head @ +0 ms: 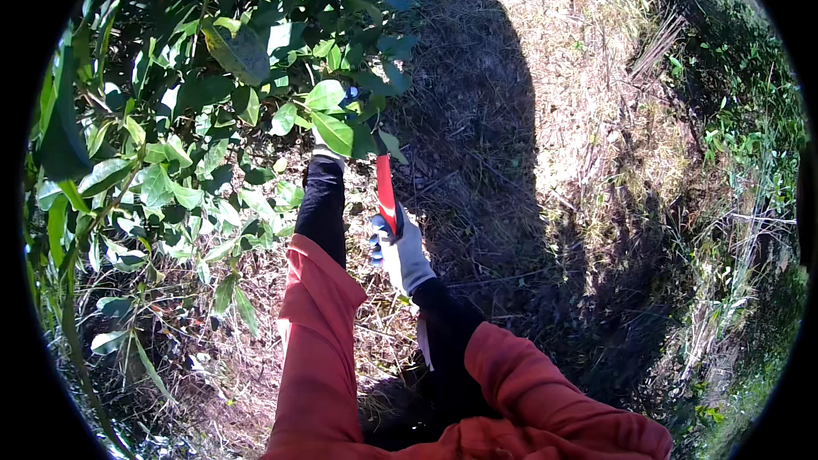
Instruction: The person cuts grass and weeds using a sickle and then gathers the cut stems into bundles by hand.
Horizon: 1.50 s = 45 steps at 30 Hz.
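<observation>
My right hand (399,249), in a white and dark blue work glove, is closed around a tool with a red handle (385,188). The handle points away from me, and its far end runs in behind green leaves, so I cannot tell the tool's kind. My left hand (328,147) reaches in among the leaves of a bush (332,131). Only a pale bit of its glove near the wrist shows, with a blue patch further up between leaves; its fingers and anything in them are hidden.
Leafy branches (160,185) fill the left side, some close to the camera. Dry grass and straw (569,108) cover the ground, with a broad shadow across the middle. Cut-looking thin stalks (658,45) lie at the upper right, beside green undergrowth (741,140) on the right.
</observation>
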Each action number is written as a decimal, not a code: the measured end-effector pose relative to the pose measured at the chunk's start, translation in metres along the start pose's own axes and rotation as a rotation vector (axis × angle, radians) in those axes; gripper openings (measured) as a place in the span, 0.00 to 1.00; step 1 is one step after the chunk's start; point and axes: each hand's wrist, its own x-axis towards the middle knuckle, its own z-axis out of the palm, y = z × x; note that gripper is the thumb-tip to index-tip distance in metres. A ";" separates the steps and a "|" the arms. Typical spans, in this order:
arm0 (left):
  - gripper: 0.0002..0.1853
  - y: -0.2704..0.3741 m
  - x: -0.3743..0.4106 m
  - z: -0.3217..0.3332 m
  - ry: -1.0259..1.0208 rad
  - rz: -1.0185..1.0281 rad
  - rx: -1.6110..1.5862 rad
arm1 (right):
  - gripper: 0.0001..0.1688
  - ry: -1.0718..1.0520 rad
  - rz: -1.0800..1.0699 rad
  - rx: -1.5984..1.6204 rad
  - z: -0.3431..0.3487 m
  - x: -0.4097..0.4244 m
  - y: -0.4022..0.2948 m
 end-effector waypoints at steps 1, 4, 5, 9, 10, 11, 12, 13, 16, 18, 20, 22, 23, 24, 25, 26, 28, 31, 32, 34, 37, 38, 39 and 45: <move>0.14 -0.007 -0.009 0.001 -0.006 0.001 -0.012 | 0.14 -0.091 0.030 0.041 -0.012 -0.003 0.010; 0.13 -0.029 -0.047 0.015 -0.057 0.014 -0.098 | 0.10 0.049 0.193 -0.009 -0.041 -0.069 0.049; 0.12 -0.041 -0.064 0.012 -0.063 0.018 -0.127 | 0.09 0.012 0.187 0.018 -0.053 -0.088 0.065; 0.11 -0.125 -0.156 -0.021 -0.110 -0.065 -0.344 | 0.07 -0.080 0.101 -0.066 -0.075 -0.133 0.087; 0.10 -0.146 -0.181 -0.035 -0.117 -0.107 -0.459 | 0.07 -0.071 0.061 -0.089 -0.079 -0.135 0.088; 0.10 -0.158 -0.205 -0.059 -0.122 -0.155 -0.653 | 0.08 -0.064 0.016 -0.110 -0.077 -0.132 0.083; 0.10 -0.180 -0.233 -0.086 -0.107 -0.216 -0.834 | 0.08 -0.043 0.038 -0.061 -0.059 -0.146 0.063; 0.10 -0.196 -0.262 -0.110 -0.058 -0.203 -0.818 | 0.07 -0.116 0.046 -0.031 -0.055 -0.155 0.059; 0.12 -0.231 -0.348 -0.161 0.066 -0.101 -0.458 | 0.13 -0.188 0.125 -0.120 -0.047 -0.183 0.062; 0.14 -0.254 -0.401 -0.194 0.107 -0.044 -0.082 | 0.16 -0.277 0.164 -0.209 -0.046 -0.198 0.079; 0.16 -0.299 -0.465 -0.214 0.116 -0.038 0.211 | 0.09 -0.321 0.131 -0.332 -0.040 -0.214 0.097; 0.16 -0.335 -0.516 -0.235 0.060 -0.205 0.346 | 0.07 -0.381 0.130 -0.393 -0.036 -0.222 0.112; 0.16 -0.345 -0.542 -0.250 -0.004 -0.351 0.433 | 0.08 -0.382 0.181 -0.403 -0.030 -0.230 0.116; 0.17 -0.364 -0.574 -0.260 0.059 -0.385 0.468 | 0.10 -0.381 0.238 -0.413 -0.021 -0.240 0.116; 0.18 -0.383 -0.607 -0.271 0.118 -0.415 0.506 | 0.12 -0.375 0.294 -0.417 -0.012 -0.250 0.115; 0.20 -0.398 -0.643 -0.280 0.127 -0.482 0.566 | 0.11 -0.385 0.327 -0.450 -0.007 -0.256 0.119; 0.22 -0.432 -0.717 -0.289 0.122 -0.568 0.680 | 0.06 -0.516 0.361 -0.321 -0.006 -0.260 0.134; 0.22 -0.463 -0.839 -0.290 0.195 -0.709 0.814 | 0.10 -0.505 0.533 -0.241 0.007 -0.269 0.132; 0.21 -0.463 -0.878 -0.291 0.158 -0.930 0.766 | 0.12 -0.533 0.546 -0.209 0.006 -0.268 0.133; 0.20 -0.449 -0.957 -0.308 0.049 -1.434 0.658 | 0.17 -0.520 0.562 -0.257 0.016 -0.274 0.146; 0.27 -0.402 -1.035 -0.346 -0.008 -1.935 0.247 | 0.20 -0.523 0.611 -0.336 0.023 -0.281 0.149; 0.28 -0.392 -1.052 -0.345 0.021 -2.014 0.169 | 0.20 -0.521 0.614 -0.340 0.024 -0.287 0.149; 0.28 -0.388 -1.052 -0.341 0.029 -2.040 0.160 | 0.21 -0.516 0.613 -0.371 0.024 -0.289 0.152; 0.34 -0.381 -1.002 -0.326 -0.107 -2.065 0.266 | 0.25 -0.649 0.675 -0.264 0.008 -0.287 0.150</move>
